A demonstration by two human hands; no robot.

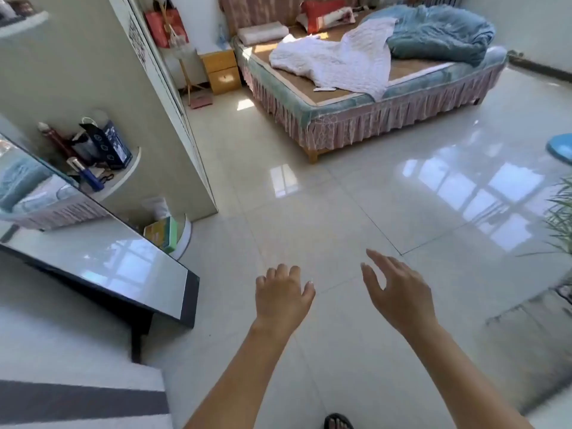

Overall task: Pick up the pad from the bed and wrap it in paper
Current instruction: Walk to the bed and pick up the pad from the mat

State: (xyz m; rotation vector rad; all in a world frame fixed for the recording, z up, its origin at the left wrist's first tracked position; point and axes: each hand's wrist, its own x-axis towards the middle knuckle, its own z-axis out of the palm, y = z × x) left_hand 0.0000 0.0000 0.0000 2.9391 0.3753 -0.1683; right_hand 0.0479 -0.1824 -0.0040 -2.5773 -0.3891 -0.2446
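A bed (380,116) with a pink frilled skirt stands across the room at the upper right. On its woven mat, near the front edge, lies a small flat white item (324,89), likely the pad; it is too small to be sure. A white quilt (337,63) and a blue duvet (439,32) lie crumpled on the bed. My left hand (283,294) and my right hand (399,291) are stretched out over the tiled floor, far from the bed. Both hold nothing, fingers apart. No paper can be made out.
A glass-topped black table (102,267) stands at the left, with a wardrobe (148,103) and its corner shelves behind it. A wooden nightstand (221,71) sits left of the bed. A green plant (560,218) and a blue stool (560,148) are at the right edge. Glossy floor tiles lie between.
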